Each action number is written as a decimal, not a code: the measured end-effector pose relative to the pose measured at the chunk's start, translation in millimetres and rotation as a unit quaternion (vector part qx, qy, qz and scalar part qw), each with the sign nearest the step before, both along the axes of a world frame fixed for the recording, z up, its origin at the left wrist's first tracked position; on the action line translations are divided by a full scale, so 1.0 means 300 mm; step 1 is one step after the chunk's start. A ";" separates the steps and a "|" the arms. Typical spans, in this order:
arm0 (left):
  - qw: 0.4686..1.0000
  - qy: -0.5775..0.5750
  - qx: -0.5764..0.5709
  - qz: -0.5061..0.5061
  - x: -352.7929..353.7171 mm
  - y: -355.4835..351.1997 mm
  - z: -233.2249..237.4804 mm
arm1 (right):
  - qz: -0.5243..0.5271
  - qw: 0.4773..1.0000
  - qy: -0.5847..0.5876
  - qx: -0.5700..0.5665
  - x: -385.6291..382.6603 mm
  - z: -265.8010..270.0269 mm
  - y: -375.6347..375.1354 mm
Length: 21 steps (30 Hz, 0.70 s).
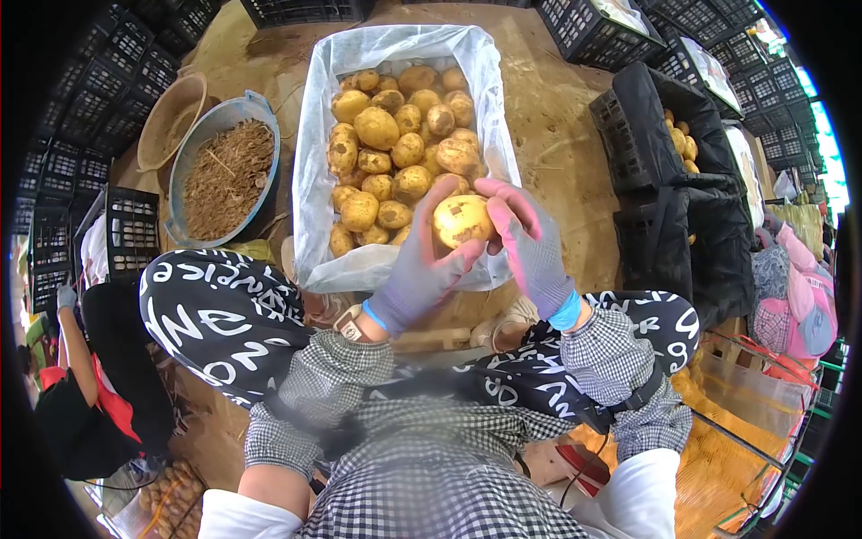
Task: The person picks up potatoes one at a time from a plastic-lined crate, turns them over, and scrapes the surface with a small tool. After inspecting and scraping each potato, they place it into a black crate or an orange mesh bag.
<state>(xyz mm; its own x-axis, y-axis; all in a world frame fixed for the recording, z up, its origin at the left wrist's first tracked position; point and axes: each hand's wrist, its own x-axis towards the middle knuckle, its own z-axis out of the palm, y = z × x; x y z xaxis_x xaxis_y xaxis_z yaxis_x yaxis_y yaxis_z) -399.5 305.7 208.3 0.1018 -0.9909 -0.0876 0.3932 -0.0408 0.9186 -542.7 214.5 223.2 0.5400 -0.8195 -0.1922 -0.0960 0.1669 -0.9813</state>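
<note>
Potato (461, 221) is grasped in both gloved hands (411, 268) toward the near edge of a crate (310, 162) well filled with potatoes (376, 128).

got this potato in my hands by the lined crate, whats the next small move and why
I'd probably turn the potato slightly between the left hand and right hand. Brown patches mark the side facing up, its underside is hidden, and fingers of both hands are on it, so a small turn should reveal more of the skin.
</note>
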 end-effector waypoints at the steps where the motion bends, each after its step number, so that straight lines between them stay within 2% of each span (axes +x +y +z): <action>1: 1.000 -0.002 0.003 -0.005 0.011 0.002 0.002 | 0.000 1.000 -0.002 -0.006 0.005 0.013 0.002; 3: 1.000 -0.021 -0.022 0.003 0.021 0.001 -0.015 | 0.000 1.000 -0.007 -0.019 0.013 0.027 0.007; 6: 0.999 -0.022 -0.048 -0.007 0.023 0.001 -0.023 | 0.092 0.990 -0.039 0.097 -0.004 0.022 0.004; 9: 0.997 -0.008 -0.081 -0.018 0.016 0.005 0.002 | 0.126 0.980 -0.083 0.129 -0.004 0.037 0.019; 10: 0.995 -0.002 -0.095 -0.022 0.018 0.005 0.009 | 0.120 0.981 -0.080 0.132 -0.004 0.036 0.024; 13: 0.999 -0.022 -0.029 0.011 0.022 0.004 -0.039 | 0.099 0.983 -0.081 0.132 -0.003 0.035 0.035; 15: 0.996 -0.062 -0.044 0.039 0.025 0.002 -0.059 | 0.083 0.984 -0.098 0.125 0.002 0.029 0.049; 18: 0.982 -0.170 -0.041 0.075 0.040 -0.019 -0.065 | 0.072 0.989 -0.095 0.092 0.001 0.035 0.063; 20: 0.979 -0.184 -0.026 0.083 0.037 -0.020 -0.056 | 0.061 0.996 -0.008 -0.069 -0.011 -0.008 0.056; 21: 0.985 -0.155 -0.018 0.078 0.025 -0.011 -0.036 | 0.062 0.988 0.018 -0.141 -0.012 -0.016 0.052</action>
